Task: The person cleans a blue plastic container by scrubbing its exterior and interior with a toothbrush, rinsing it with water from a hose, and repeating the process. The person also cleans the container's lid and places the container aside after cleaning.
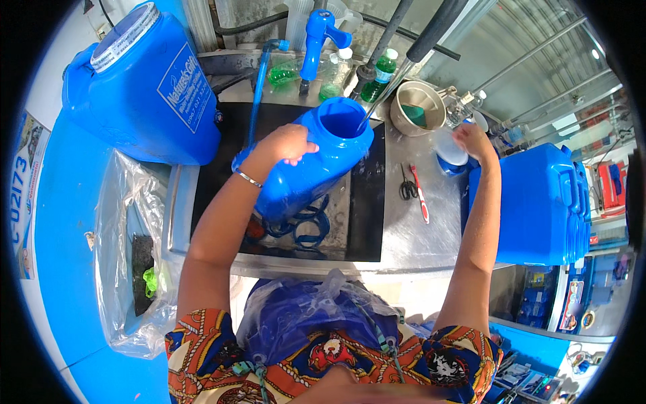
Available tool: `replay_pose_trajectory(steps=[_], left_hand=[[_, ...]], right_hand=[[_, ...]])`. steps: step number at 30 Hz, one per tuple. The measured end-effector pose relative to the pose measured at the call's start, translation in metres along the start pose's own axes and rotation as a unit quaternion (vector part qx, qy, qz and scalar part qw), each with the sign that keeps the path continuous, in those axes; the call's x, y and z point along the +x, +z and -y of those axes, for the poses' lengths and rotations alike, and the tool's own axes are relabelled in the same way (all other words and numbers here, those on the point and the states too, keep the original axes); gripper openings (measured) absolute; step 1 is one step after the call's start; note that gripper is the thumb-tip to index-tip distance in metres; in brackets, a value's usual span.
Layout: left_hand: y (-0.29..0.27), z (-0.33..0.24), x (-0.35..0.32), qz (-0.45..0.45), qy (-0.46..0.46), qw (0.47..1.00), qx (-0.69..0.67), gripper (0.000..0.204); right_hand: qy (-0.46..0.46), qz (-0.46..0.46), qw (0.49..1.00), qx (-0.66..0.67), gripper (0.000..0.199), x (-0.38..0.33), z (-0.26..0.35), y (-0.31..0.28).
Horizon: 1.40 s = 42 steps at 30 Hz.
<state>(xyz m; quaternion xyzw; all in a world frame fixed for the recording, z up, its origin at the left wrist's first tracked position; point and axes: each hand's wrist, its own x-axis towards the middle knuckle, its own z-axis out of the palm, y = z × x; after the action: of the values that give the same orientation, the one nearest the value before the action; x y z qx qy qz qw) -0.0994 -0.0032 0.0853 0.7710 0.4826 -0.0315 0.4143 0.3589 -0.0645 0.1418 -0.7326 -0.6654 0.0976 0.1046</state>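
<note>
stiff blue plastic jug (306,168) in the sink (367,222), likely wet and slippery; left hand (286,145) clamped on its shoulder, right hand (471,138) fingers apart near a white lid (449,151)

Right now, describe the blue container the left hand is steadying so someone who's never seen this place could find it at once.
Start at the stainless steel sink in the middle of the counter. Tilted over its dark basin is a blue plastic water jug with a wide open mouth, and the left hand rests on its shoulder. Unlike the capped blue jug on the left counter and the blue jugs stacked at the right, it is uncapped and stands in the sink.
</note>
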Motion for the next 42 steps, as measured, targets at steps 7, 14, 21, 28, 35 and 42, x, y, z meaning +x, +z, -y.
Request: replay_pose_trajectory(steps=[7,14,21,28,35,42], left_hand=[[0.011,-0.011,-0.015,-0.025,0.042,0.997,-0.064,0.037],[0.024,-0.002,-0.03,-0.062,0.027,0.994,-0.084,0.042],[0.056,0.026,-0.074,-0.206,0.048,0.976,-0.051,0.042],[0.076,0.03,-0.097,-0.257,0.01,0.966,-0.015,0.039],[0.076,0.026,-0.089,-0.263,0.012,0.963,-0.063,0.041],[0.07,0.01,-0.076,-0.266,0.03,0.963,-0.034,0.042]], right_hand=[[0.163,-0.11,0.969,-0.148,0.048,-0.029,-0.008,0.08],[0.027,-0.006,0.978,0.207,0.031,0.046,0.107,0.118],[0.154,-0.087,0.971,0.161,0.098,0.169,0.108,0.2],[0.13,-0.294,0.879,0.352,0.081,0.203,0.106,0.214],[0.074,-0.327,0.874,0.351,0.088,0.11,0.14,0.21],[-0.306,-0.409,0.859,-0.027,0.061,0.045,0.175,0.103]])
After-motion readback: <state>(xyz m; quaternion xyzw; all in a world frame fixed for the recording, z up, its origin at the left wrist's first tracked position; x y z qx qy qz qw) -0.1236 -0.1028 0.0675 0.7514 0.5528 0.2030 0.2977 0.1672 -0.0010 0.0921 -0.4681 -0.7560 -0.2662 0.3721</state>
